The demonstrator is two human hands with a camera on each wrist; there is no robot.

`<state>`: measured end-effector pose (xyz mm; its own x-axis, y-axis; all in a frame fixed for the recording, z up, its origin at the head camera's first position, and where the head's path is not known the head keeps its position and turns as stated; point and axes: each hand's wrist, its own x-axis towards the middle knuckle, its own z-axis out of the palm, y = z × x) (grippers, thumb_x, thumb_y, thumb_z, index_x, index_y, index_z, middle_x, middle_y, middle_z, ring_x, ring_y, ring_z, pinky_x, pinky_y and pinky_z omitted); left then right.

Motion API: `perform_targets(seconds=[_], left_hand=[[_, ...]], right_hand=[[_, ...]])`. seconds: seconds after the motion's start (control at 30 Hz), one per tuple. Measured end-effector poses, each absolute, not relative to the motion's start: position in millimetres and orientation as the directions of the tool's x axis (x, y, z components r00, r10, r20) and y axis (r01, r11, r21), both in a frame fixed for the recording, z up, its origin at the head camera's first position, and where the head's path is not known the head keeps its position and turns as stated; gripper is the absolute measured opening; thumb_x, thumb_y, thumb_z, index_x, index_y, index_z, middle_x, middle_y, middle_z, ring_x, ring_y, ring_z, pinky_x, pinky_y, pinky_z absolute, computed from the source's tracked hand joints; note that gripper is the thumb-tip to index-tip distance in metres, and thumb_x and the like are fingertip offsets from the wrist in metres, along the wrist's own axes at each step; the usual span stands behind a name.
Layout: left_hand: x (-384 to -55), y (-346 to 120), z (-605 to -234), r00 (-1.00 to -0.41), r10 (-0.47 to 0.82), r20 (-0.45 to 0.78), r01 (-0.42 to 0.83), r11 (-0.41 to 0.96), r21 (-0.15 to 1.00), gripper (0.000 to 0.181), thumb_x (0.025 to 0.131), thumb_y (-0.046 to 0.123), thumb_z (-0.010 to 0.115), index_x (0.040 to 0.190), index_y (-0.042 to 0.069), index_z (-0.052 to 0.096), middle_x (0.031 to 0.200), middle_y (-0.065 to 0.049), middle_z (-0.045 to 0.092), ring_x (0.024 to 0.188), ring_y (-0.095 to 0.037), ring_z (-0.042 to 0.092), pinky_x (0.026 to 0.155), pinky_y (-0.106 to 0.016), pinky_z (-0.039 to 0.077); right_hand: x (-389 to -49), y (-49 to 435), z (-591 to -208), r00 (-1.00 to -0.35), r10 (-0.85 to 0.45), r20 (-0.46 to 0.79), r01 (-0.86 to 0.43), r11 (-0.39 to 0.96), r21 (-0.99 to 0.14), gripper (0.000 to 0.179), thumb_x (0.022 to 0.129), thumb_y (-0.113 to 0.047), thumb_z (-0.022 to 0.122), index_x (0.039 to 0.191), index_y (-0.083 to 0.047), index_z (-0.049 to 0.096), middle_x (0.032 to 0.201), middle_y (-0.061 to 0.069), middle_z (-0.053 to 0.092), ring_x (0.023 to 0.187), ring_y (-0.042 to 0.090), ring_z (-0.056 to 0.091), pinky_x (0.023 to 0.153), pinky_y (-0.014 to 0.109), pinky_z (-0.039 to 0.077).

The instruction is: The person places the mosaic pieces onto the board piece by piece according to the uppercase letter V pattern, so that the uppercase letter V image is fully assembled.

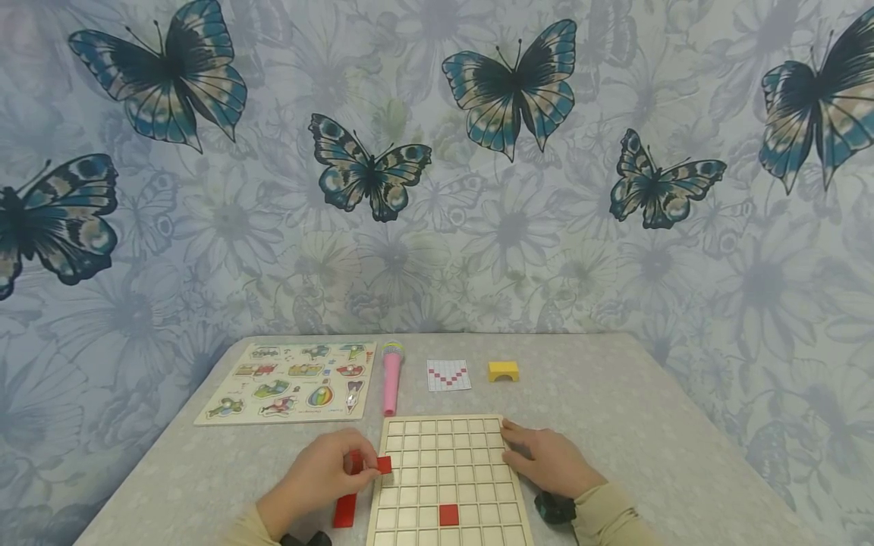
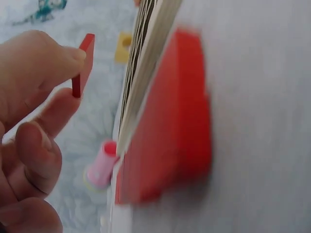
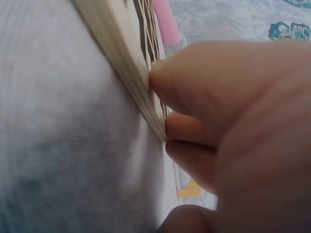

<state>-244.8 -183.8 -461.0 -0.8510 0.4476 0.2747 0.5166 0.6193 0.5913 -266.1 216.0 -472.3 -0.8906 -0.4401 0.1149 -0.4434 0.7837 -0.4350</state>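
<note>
My left hand [image 1: 334, 472] pinches a small red square tile [image 1: 385, 465] between thumb and finger, over the left edge of a pale wooden grid board [image 1: 447, 458]. In the left wrist view the tile [image 2: 86, 68] is clear of the board. Another red tile [image 1: 448, 515] lies in a cell of a nearer row. Beside the board's left edge, partly behind the left hand, runs a row of red tiles [image 1: 345, 511], blurred in the left wrist view. My right hand [image 1: 550, 460] rests against the board's right edge near its far corner, thumb and fingertips touching the rim.
Behind the board lie a pink toy microphone [image 1: 391, 383], a card with a red V pattern on a grid [image 1: 448, 375] and a yellow arch block [image 1: 503, 371]. A picture puzzle board [image 1: 310, 411] lies at the far left. A butterfly-print wall stands behind the table.
</note>
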Motion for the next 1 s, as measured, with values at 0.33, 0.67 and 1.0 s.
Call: perform_targets(seconds=[0.33, 0.67, 1.0], left_hand=[[-235, -156, -470, -0.824, 0.489, 0.285, 0.549, 0.568, 0.613, 0.021, 0.085, 0.028, 0.085, 0.081, 0.037, 0.067, 0.089, 0.020, 0.063, 0.057, 0.004, 0.047, 0.054, -0.020, 0.044], [-227, -134, -481, -0.812, 0.518, 0.269, 0.546, 0.512, 0.663, 0.015, 0.086, 0.029, 0.084, 0.084, 0.035, 0.070, 0.084, 0.021, 0.065, 0.061, 0.005, 0.048, 0.056, -0.019, 0.044], [-225, -125, -486, -0.772, 0.573, 0.275, 0.587, 0.477, 0.654, 0.006, 0.091, 0.032, 0.079, 0.092, 0.036, 0.075, 0.095, 0.021, 0.069, 0.064, 0.007, 0.051, 0.061, -0.018, 0.046]], right_hand=[[-267, 215, -472, -0.889, -0.444, 0.110, -0.444, 0.781, -0.439, 0.051, 0.101, -0.040, 0.064, 0.141, -0.008, 0.063, 0.153, 0.007, 0.054, 0.132, 0.034, 0.059, 0.104, 0.054, 0.048], [-265, 215, -471, -0.886, -0.454, 0.089, -0.442, 0.773, -0.456, 0.052, 0.102, -0.040, 0.064, 0.142, -0.007, 0.062, 0.154, 0.009, 0.053, 0.131, 0.035, 0.060, 0.103, 0.054, 0.049], [-266, 215, -471, -0.888, -0.450, 0.100, -0.444, 0.778, -0.444, 0.051, 0.101, -0.040, 0.064, 0.142, -0.008, 0.062, 0.153, 0.008, 0.053, 0.131, 0.035, 0.060, 0.103, 0.055, 0.049]])
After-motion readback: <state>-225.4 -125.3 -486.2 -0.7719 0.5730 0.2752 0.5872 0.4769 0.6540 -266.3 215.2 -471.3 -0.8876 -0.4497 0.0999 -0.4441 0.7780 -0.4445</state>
